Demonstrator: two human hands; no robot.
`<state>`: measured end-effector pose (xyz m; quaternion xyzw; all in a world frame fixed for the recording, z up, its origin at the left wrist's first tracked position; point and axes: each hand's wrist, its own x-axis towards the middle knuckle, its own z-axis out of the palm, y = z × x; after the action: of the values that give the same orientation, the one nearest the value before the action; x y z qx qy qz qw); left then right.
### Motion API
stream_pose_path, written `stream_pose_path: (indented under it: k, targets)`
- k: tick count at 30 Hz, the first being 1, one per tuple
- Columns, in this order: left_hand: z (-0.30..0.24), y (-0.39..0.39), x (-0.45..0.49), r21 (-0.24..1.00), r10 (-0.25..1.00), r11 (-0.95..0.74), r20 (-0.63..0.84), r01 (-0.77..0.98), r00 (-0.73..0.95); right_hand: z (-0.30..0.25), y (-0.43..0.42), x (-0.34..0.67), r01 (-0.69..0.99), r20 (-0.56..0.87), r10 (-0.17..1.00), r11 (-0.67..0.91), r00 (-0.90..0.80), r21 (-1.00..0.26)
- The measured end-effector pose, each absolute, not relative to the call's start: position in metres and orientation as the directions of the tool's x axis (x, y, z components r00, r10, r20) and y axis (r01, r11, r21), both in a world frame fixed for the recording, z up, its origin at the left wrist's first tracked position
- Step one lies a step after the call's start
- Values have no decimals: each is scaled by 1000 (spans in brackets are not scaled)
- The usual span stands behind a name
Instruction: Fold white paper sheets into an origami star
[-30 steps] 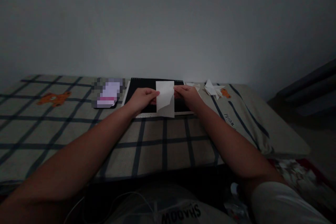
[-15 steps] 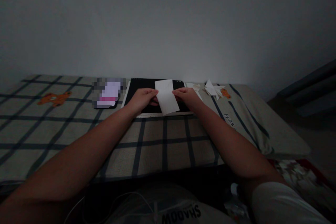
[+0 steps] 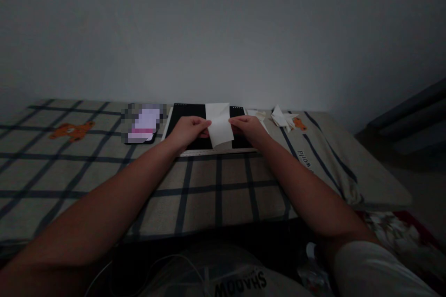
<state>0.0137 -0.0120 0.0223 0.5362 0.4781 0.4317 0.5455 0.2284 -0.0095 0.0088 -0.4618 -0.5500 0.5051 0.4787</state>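
A white sheet of paper [image 3: 220,126], with a crease across it, is held up between my two hands. My left hand [image 3: 191,132] pinches its left edge between thumb and fingers. On the opposite edge, my right hand [image 3: 248,129] has the same kind of pinch. Beneath them lies a flat black board or notebook [image 3: 186,112] with a row of small light marks or holes along its far edge. A pale strip with fine markings [image 3: 198,152] runs along its near edge. Folded white paper pieces [image 3: 281,117] lie to the right of my right hand.
A phone [image 3: 144,125] with a lit screen, partly pixelated, lies on the checked cloth [image 3: 205,195] at the left. The plain wall [image 3: 223,32] rises behind. Low at the right are a clear bottle [image 3: 315,271] and a red-edged container [image 3: 411,222] with crumpled paper.
The paper has tilted slightly: its lower end has swung left and up, and its top edge has lifted a little. Both hands keep their pinch in nearly the same place.
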Motion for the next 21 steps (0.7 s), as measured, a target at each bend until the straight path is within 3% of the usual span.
stream_pose_path:
  k: [5, 17, 21]
  targets:
    - [19, -9, 13, 998, 993, -33, 26, 58, 116, 10, -10, 229, -14, -13, 979, -16, -205, -1000]
    - [22, -10, 14, 995, 976, 102, -101, 5, 192, 9, -9, 230, 103, 71, 996, 77, -63, -992]
    - [17, -7, 12, 998, 984, 64, -62, -5, 169, 9, -9, 229, 18, 32, 992, 35, -126, -999]
